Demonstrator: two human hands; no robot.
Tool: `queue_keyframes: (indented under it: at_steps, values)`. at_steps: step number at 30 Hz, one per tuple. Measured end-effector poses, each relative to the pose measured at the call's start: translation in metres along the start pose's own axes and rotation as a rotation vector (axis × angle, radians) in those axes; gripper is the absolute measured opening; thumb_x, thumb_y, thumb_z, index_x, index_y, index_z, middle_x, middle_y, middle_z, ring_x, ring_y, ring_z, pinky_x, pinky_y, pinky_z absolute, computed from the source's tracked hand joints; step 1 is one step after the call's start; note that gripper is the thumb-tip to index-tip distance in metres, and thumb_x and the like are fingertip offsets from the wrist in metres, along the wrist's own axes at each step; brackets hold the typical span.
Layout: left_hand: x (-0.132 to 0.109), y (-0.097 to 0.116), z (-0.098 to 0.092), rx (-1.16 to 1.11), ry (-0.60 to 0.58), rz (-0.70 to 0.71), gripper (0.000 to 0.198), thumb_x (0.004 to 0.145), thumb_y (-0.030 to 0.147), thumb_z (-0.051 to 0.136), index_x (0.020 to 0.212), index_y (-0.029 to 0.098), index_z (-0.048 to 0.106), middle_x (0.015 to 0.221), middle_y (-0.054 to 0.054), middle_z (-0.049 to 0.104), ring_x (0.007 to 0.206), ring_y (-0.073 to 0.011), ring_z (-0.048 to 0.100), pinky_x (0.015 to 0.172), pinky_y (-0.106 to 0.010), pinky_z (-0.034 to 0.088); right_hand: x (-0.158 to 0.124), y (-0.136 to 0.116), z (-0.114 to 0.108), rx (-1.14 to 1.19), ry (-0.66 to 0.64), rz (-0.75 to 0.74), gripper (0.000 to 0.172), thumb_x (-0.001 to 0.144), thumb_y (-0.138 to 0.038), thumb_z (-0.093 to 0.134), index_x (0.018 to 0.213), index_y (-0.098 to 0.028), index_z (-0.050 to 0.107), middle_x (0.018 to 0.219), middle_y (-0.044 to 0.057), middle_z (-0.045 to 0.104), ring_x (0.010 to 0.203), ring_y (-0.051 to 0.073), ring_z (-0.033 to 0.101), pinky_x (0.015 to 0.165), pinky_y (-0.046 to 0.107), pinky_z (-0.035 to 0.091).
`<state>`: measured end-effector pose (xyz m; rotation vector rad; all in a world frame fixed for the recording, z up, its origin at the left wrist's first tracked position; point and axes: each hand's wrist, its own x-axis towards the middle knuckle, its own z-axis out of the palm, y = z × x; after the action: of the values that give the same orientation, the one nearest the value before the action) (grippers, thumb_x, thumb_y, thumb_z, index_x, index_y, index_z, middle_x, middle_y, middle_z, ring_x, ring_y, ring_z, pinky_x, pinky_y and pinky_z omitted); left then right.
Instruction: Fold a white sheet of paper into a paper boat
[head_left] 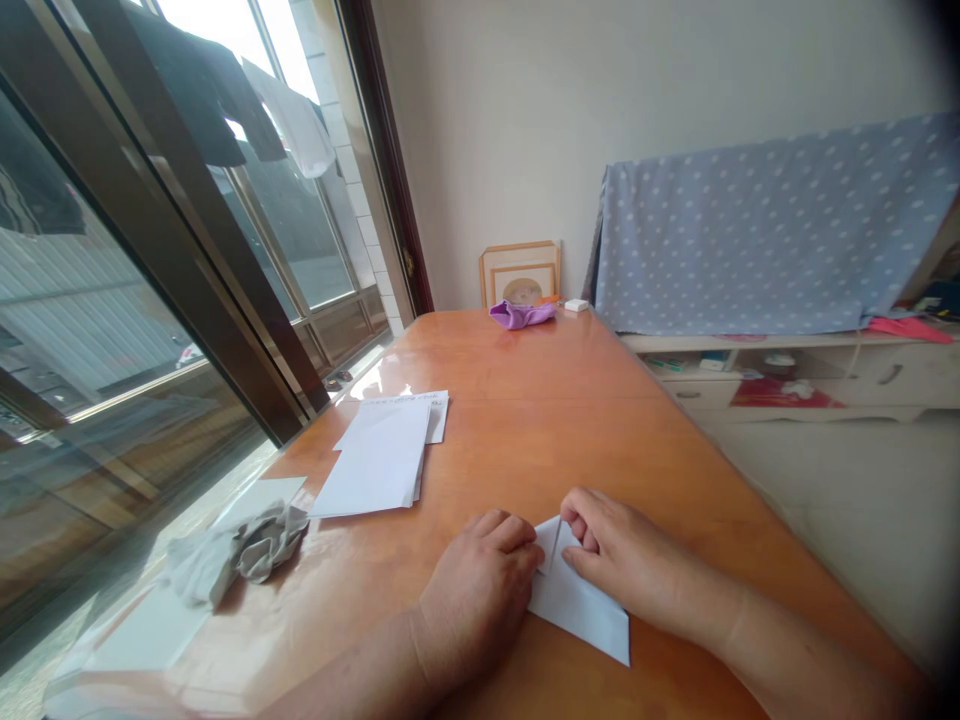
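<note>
A folded sheet of white paper (579, 600) lies on the orange wooden table (517, 400), near its front edge. My right hand (619, 550) pinches the folded top of the sheet between thumb and fingers. My left hand (476, 590) is curled against the sheet's left side, with its fingertips on the paper. The hands nearly meet and hide the sheet's upper part. Left of them lies a stack of white paper sheets (379, 460), and a crumpled grey cloth (244, 552) sits nearer the window.
A purple cloth (522, 315), a framed picture (520, 273) and a small white box (576, 305) stand at the table's far end. Window glass (127, 300) runs along the left. A polka-dot blue cloth (772, 230) covers furniture on the right, above a low white cabinet (795, 375).
</note>
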<state>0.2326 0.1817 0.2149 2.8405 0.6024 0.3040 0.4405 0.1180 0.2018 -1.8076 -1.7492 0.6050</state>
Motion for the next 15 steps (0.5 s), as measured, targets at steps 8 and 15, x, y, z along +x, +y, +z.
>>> queue_keyframes:
  at_steps: [8, 15]
  values:
    - [-0.0011, -0.0026, 0.0011, 0.012, 0.017, 0.034, 0.014, 0.090, 0.015, 0.056, 0.096, 0.020, 0.067, 0.101, -0.004, 0.063, 0.093, -0.0213, 0.054, 0.084, -0.037, 0.043, -0.0015, -0.0076, -0.0030, -0.109, -0.002, 0.040, 0.014, 0.076, -0.013, 0.053, 0.079, -0.024, 0.044, 0.080, -0.002, 0.053, 0.070, 0.015, 0.049, 0.062, 0.027, 0.033]
    - [-0.0009, -0.0039, 0.0007, 0.018, 0.016, 0.054, 0.016, 0.092, 0.015, 0.056, 0.101, 0.021, 0.067, 0.098, -0.004, 0.063, 0.092, -0.0211, 0.054, 0.084, -0.037, 0.040, -0.0021, -0.0101, -0.0035, -0.136, -0.008, 0.035, 0.013, 0.077, -0.014, 0.054, 0.077, -0.023, 0.044, 0.082, -0.001, 0.053, 0.073, 0.016, 0.050, 0.064, 0.027, 0.034]
